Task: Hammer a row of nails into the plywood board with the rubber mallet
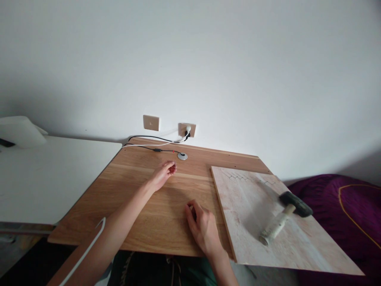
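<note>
My left hand (163,174) hovers over or rests on the wooden tabletop (131,206), near a round silver cable grommet (182,156). Its fingers are curled in, and nothing shows in them. Closer to the front edge is my right hand (204,227), with thumb and fingers loosely closed and no object visible between them. To its right, a flat board with a pale marbled face (238,206) lies on the tabletop. On that board is a mallet (278,224), slightly blurred, with a black head and a light, worn handle. Neither hand touches the mallet.
Black and white cables (149,146) run along the back edge to a wall socket (190,130); a blank wall plate (151,122) is left of it. A white table (59,178) adjoins at left. A purple cushion-like thing (327,198) bulges beside the board, which overhangs the front right.
</note>
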A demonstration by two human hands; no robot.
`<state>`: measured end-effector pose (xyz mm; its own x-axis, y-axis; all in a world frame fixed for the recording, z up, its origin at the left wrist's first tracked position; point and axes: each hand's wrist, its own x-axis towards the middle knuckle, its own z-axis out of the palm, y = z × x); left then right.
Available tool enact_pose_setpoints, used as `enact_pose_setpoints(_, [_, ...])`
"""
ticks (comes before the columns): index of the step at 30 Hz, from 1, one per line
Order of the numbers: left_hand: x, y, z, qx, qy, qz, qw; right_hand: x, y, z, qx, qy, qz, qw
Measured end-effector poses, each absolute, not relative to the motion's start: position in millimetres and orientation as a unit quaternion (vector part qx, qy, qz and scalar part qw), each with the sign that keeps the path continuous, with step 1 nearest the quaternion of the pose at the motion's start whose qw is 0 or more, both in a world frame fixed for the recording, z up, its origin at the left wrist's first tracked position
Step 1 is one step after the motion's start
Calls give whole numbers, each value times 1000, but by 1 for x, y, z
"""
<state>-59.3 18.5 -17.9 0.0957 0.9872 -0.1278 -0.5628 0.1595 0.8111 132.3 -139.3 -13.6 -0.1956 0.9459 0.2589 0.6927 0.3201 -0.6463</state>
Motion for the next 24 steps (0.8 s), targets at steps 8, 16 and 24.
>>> enact_pose_setpoints(8, [-60, 19, -17, 291, 352, 575, 678, 133, -138, -17, -550, -751, 182, 316])
enact_pose_setpoints(16, [-58, 18, -14, 290, 360, 577, 673, 133, -139, -16, -550, -751, 184, 316])
enact_pose_setpoints(24, [-57, 17, -10, 272, 366, 578, 677, 133, -139, -15, -552, -749, 188, 316])
